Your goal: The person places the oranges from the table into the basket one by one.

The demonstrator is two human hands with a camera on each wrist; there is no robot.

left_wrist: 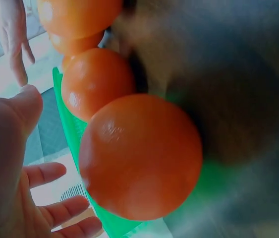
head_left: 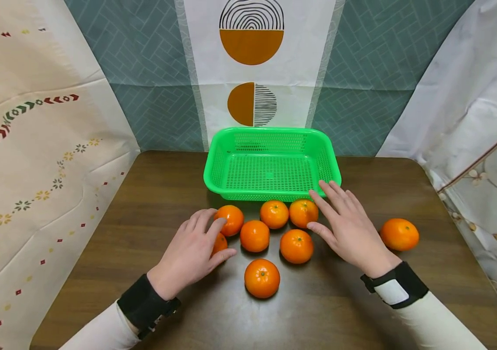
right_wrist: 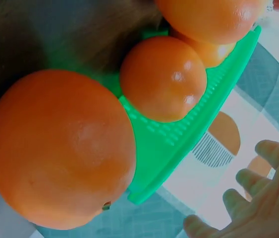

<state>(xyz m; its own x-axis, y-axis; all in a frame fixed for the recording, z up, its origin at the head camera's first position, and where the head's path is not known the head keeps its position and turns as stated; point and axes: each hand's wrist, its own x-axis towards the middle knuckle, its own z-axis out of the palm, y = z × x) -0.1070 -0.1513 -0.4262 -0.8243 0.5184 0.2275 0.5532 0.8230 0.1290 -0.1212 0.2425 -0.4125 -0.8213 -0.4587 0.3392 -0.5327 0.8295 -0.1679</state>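
Observation:
Several mandarins lie on the wooden table in front of a green plastic basket (head_left: 213, 182). My left hand (head_left: 187, 250), fingers loosely bent and apart, is over the leftmost mandarin (head_left: 219, 244), partly covering it in the head view. Its fingertips are right at another mandarin (head_left: 231, 219). In the left wrist view, a large mandarin (left_wrist: 139, 158) shows beside the spread fingers (left_wrist: 62, 210). My right hand (head_left: 351, 231) reaches out with straight, spread fingers, overlapping the basket's front right rim. Its thumb is close to the mandarin (head_left: 303, 214) there. Neither hand grips anything.
One mandarin (head_left: 399, 234) lies apart, right of my right wrist. Another mandarin (head_left: 262, 278) is nearest me. The basket stands at the table's back edge, before a patterned cloth (head_left: 152, 116). Patterned cloths also hang along the left and right sides.

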